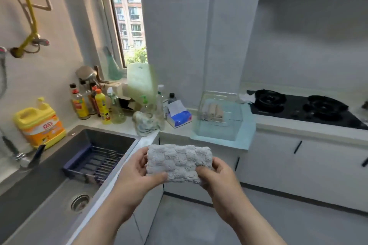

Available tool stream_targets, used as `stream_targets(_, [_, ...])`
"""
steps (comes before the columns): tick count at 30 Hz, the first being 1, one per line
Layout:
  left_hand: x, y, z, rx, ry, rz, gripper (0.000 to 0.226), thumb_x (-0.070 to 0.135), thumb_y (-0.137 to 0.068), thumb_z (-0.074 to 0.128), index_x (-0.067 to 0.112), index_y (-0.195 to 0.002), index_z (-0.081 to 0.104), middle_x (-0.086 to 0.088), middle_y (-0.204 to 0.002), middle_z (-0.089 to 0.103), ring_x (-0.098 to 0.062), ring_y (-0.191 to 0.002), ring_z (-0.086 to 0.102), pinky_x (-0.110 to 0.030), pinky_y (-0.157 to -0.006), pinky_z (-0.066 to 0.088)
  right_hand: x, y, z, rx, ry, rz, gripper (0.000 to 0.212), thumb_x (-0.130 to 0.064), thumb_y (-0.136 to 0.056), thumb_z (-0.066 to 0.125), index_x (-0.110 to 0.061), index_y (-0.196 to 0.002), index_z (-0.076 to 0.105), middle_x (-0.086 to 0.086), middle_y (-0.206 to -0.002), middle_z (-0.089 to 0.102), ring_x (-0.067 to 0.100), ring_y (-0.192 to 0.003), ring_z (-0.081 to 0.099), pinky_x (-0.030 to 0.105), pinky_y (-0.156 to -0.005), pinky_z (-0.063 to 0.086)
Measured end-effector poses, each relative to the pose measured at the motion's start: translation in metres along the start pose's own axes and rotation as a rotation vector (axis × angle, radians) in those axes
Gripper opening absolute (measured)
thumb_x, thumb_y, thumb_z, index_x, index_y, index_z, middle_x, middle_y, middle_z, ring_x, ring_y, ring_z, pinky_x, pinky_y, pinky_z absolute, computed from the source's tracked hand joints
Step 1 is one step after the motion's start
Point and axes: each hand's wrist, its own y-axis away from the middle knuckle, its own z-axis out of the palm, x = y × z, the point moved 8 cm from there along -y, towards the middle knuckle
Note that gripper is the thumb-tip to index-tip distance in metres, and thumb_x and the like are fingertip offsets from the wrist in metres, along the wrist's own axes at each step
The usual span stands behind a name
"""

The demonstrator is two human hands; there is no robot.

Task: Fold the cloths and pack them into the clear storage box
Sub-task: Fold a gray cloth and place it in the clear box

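The storage box (217,133) sits on the counter (278,126), between tissue pack (179,119) and stove (304,109).

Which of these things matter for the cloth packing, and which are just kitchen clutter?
Part of the job: grey cloth, held by left hand and right hand; clear storage box; rolled cloths inside it.
Just lying about: tissue box; yellow detergent jug; cutting board; gas hob; sink rack.
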Motion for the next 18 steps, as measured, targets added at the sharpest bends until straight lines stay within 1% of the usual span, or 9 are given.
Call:
stream_targets(2, [-0.004, -0.035, 0.025, 0.000, 0.027, 0.012, 0.057, -0.007, -0.062, 0.079, 0.017, -0.112, 0.062, 0.000, -0.097, 0.074, -0.017, -0.090, 0.070, -0.022, -0.066, 0.055, -0.009, -0.014, -0.034, 0.077, -0.052, -0.002, 0.025, 0.007, -0.087, 0.058, -0.007, -0.107, 0.064, 0.010, -0.098, 0.075, 0.019, -0.083, 0.069, 0.037, -0.079, 0.056])
stream_targets(3, [-0.008, -0.052, 0.036, -0.009, 0.048, 0.013, 0.058, 0.000, -0.058, 0.079, 0.015, -0.112, 0.063, -0.003, -0.098, 0.074, -0.019, -0.090, 0.069, -0.023, -0.065, 0.054, -0.011, -0.022, -0.049, 0.112, -0.072, -0.006, 0.024, 0.006, -0.088, 0.059, -0.008, -0.107, 0.064, 0.009, -0.099, 0.075, 0.020, -0.085, 0.070, 0.041, -0.081, 0.057])
stream_targets(5, [-0.018, -0.088, 0.058, -0.055, 0.095, -0.008, 0.062, 0.007, -0.055, 0.079, 0.011, -0.115, 0.063, -0.009, -0.101, 0.073, -0.023, -0.092, 0.068, -0.026, -0.068, 0.055, -0.019, -0.041, -0.076, 0.174, -0.080, -0.029, 0.023, 0.003, -0.089, 0.061, -0.010, -0.107, 0.063, 0.008, -0.097, 0.075, 0.020, -0.086, 0.071, 0.042, -0.081, 0.058])
stream_targets(7, [-0.031, -0.123, 0.077, -0.089, 0.156, -0.040, 0.058, 0.000, -0.061, 0.074, 0.007, -0.117, 0.062, -0.016, -0.106, 0.071, -0.026, -0.092, 0.069, -0.026, -0.069, 0.056, -0.025, -0.065, -0.100, 0.227, -0.068, -0.055, 0.023, 0.003, -0.088, 0.062, -0.010, -0.108, 0.064, 0.008, -0.098, 0.075, 0.022, -0.089, 0.072, 0.040, -0.082, 0.058])
stream_targets(9, [-0.043, -0.161, 0.092, -0.111, 0.198, -0.062, 0.054, -0.009, -0.066, 0.068, 0.005, -0.117, 0.062, -0.018, -0.106, 0.071, -0.024, -0.089, 0.069, -0.024, -0.067, 0.056, -0.031, -0.094, -0.117, 0.256, -0.048, -0.068, 0.025, 0.003, -0.088, 0.063, -0.009, -0.110, 0.064, 0.012, -0.101, 0.075, 0.026, -0.095, 0.071, 0.036, -0.084, 0.057])
stream_targets(12, [-0.057, -0.220, 0.102, -0.146, 0.228, -0.075, 0.064, 0.002, -0.056, 0.074, 0.007, -0.118, 0.062, -0.015, -0.108, 0.071, -0.026, -0.094, 0.069, -0.026, -0.073, 0.058, -0.036, -0.144, -0.137, 0.312, -0.019, -0.056, 0.024, 0.002, -0.085, 0.067, -0.012, -0.105, 0.068, 0.016, -0.101, 0.074, 0.025, -0.091, 0.071, 0.031, -0.079, 0.057])
stream_targets(14, [-0.064, -0.259, 0.105, -0.156, 0.222, -0.101, 0.074, 0.010, -0.050, 0.078, 0.007, -0.121, 0.060, -0.013, -0.111, 0.071, -0.028, -0.100, 0.068, -0.028, -0.077, 0.058, -0.039, -0.179, -0.145, 0.325, -0.023, -0.032, 0.022, 0.005, -0.085, 0.066, -0.011, -0.099, 0.070, 0.013, -0.097, 0.075, 0.020, -0.086, 0.070, 0.027, -0.075, 0.056])
stream_targets(16, [-0.073, -0.297, 0.110, -0.161, 0.207, -0.119, 0.067, 0.006, -0.055, 0.076, 0.009, -0.120, 0.059, -0.011, -0.112, 0.071, -0.027, -0.101, 0.068, -0.027, -0.075, 0.058, -0.041, -0.213, -0.152, 0.335, -0.072, 0.004, 0.025, 0.012, -0.085, 0.060, -0.007, -0.097, 0.070, 0.012, -0.095, 0.075, 0.019, -0.085, 0.070, 0.024, -0.075, 0.057])
stream_targets(18, [-0.078, -0.329, 0.120, -0.180, 0.209, -0.131, 0.055, 0.002, -0.061, 0.070, 0.013, -0.114, 0.060, -0.004, -0.107, 0.073, -0.023, -0.098, 0.069, -0.024, -0.071, 0.057, -0.043, -0.244, -0.159, 0.340, -0.177, 0.040, 0.028, 0.019, -0.085, 0.050, 0.002, -0.098, 0.069, 0.018, -0.100, 0.074, 0.024, -0.091, 0.071, 0.025, -0.081, 0.057])
